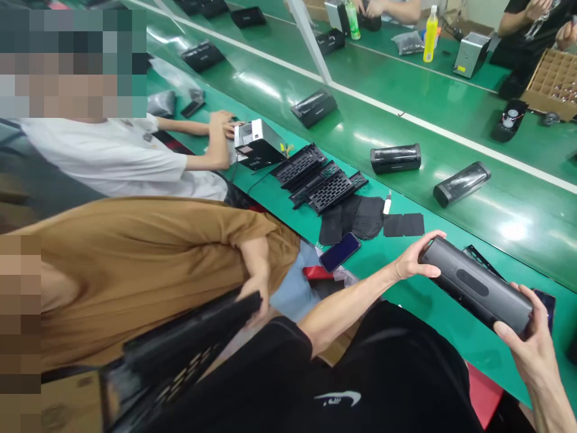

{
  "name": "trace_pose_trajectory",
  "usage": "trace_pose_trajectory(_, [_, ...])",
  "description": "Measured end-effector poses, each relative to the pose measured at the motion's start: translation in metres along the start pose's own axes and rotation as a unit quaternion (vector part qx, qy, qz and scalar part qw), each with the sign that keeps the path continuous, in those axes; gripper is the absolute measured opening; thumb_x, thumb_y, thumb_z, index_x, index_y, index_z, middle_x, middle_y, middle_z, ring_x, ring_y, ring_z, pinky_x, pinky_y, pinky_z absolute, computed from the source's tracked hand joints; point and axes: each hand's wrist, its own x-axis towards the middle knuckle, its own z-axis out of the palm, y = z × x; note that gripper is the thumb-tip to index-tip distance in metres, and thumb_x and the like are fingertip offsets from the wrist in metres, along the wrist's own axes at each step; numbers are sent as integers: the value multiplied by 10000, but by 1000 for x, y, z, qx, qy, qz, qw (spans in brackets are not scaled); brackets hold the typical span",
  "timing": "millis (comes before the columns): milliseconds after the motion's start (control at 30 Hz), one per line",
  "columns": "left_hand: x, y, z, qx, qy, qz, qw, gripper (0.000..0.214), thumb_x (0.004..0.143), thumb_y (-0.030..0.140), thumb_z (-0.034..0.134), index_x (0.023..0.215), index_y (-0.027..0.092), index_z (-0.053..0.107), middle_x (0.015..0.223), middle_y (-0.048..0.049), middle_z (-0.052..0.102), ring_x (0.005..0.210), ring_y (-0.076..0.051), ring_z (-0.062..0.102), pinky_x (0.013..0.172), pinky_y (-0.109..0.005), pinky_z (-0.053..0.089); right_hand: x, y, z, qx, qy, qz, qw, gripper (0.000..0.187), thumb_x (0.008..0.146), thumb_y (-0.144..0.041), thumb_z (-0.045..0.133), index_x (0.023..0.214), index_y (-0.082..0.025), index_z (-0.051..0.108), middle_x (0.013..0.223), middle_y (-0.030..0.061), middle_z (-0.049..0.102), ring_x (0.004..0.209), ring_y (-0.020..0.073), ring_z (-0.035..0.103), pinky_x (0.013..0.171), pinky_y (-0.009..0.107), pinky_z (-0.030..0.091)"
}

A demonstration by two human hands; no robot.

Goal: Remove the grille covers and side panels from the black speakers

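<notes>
A long black speaker housing (478,285) is held between my two hands above the green bench, with a recessed oval panel on the side facing me. My left hand (417,260) grips its left end, thumb on the near face. Around the right end my right hand (529,331) is wrapped, thumb on the lower edge. Behind the housing lies a black perforated grille (484,260), partly covered by it. A dark phone (546,304) shows just past my right fingers.
Left of my hands are black cloth sheets (360,216), a phone (340,251) and stacked perforated grilles (320,177). Speakers (395,157) rest on the green conveyor (496,198) ahead. A co-worker in a brown shirt (180,258) sits close on my left, holding black grille panels (193,349).
</notes>
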Motion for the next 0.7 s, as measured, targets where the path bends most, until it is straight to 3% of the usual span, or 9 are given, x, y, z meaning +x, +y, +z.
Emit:
trace_pose_trajectory(100, [2,0,0,7,-5,-10,1000,913,600,425,936,1412,256,554,1231,-65,605,1070,-253,597,917,-342,491,-1,9,5,-2,34,-13,999,911,683,-513,908,1467,-279,506,1475,129,527,1295,373,520,1129,555,382])
trace_pose_trajectory(233, [8,-11,-2,5,27,-74,997,923,637,486,924,1446,267,538,1226,-59,620,1069,-246,612,976,-365,483,7,28,8,44,35,57,997,916,729,-577,854,1510,-287,476,1429,122,524,1284,369,522,1129,562,379])
trace_pose_trajectory(333, [7,-17,-7,-4,-12,-127,992,985,676,490,916,1528,293,463,1280,-68,610,1123,-245,612,1024,-379,474,9,36,4,23,15,90,996,924,796,-616,788,1575,-302,403,1474,118,492,1316,361,504,1127,531,382])
trace_pose_trajectory(400, [4,-18,-8,-5,-24,-129,991,1016,676,466,922,1554,302,437,1292,-69,610,1150,-247,607,1027,-375,475,7,38,0,-35,7,80,996,968,797,-643,774,1601,-293,364,1513,118,457,1330,365,488,1123,520,386])
trace_pose_trajectory(500, [-3,-21,-5,11,1,-108,994,1018,646,447,936,1539,287,475,1290,-72,626,1168,-262,607,1025,-384,481,4,46,-3,-88,14,38,995,1002,729,-643,827,1560,-250,427,1472,126,485,1304,376,495,1135,540,365])
trace_pose_trajectory(600, [-6,-32,4,28,48,-115,992,999,618,457,940,1509,276,526,1345,-71,631,1220,-286,602,1078,-416,462,3,58,1,-58,56,11,997,894,709,-631,839,1454,-233,546,1406,120,545,1288,376,507,1145,551,352])
trace_pose_trajectory(700, [-5,-47,7,31,87,-190,978,979,646,544,897,1507,260,528,1445,-83,608,1357,-319,543,1174,-457,393,7,71,5,19,65,85,994,811,717,-631,829,1386,-238,597,1340,103,600,1205,350,576,1050,502,462])
